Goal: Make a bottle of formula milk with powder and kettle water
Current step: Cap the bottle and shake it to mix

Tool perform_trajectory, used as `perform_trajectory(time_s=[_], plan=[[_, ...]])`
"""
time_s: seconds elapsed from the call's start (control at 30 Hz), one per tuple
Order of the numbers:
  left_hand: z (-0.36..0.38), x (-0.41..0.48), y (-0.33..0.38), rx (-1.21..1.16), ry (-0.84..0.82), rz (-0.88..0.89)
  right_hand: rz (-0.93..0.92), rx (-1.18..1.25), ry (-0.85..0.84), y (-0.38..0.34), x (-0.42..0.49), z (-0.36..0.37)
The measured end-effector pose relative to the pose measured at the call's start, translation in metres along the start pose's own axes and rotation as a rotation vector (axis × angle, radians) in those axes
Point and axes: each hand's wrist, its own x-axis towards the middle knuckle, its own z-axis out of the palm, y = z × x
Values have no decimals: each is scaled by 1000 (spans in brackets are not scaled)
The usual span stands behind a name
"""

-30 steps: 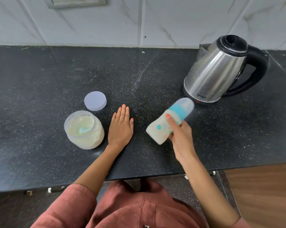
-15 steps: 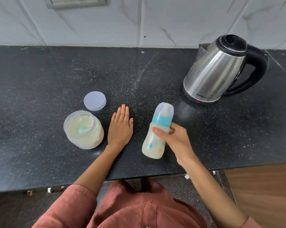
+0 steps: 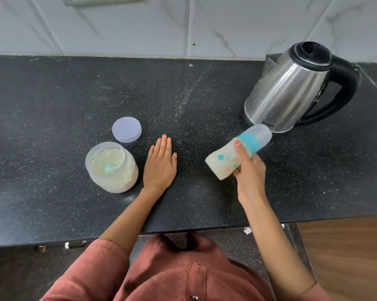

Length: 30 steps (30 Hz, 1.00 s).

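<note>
Right hand (image 3: 249, 174) grips capped bottle (image 3: 237, 156), tilted, near kettle (image 3: 291, 90). Left hand (image 3: 160, 165) flat, empty, on worktop (image 3: 53, 94) beside jar (image 3: 111, 167).

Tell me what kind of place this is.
Most likely a home kitchen: dark speckled stone counter against a tiled wall, a steel electric kettle, and an open jar of formula powder.

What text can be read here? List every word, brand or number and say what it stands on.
"MILTON", partly blurred, so the reading is unsure: near the base of the steel kettle.
The baby bottle in the right hand bears only coloured shapes, no legible text.
The powder jar and its lid show no text.
</note>
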Motion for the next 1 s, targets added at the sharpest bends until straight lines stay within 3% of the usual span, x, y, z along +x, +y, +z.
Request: perform_trajectory(time_s=[0.07,0.2,0.4,0.57,0.77,0.93,1.0], plan=[[0,0,0,0,-2,0,-19,-49,-20,2,-2,-1],[1,1,-1,6,-5,-6,34,-400,-267,8,-21,-3],[-1,0,1,-3,-1,2,23,84,19,-2,0,1],[-1,0,0,1,-7,-4,126,-344,-266,14,-21,1],[0,-1,0,1,-9,-4,112,150,-49,4,-10,8],[0,0,-1,-1,-11,-8,112,-371,-304,17,-25,7],[0,0,0,1,-15,-7,110,-303,-257,14,-20,5]])
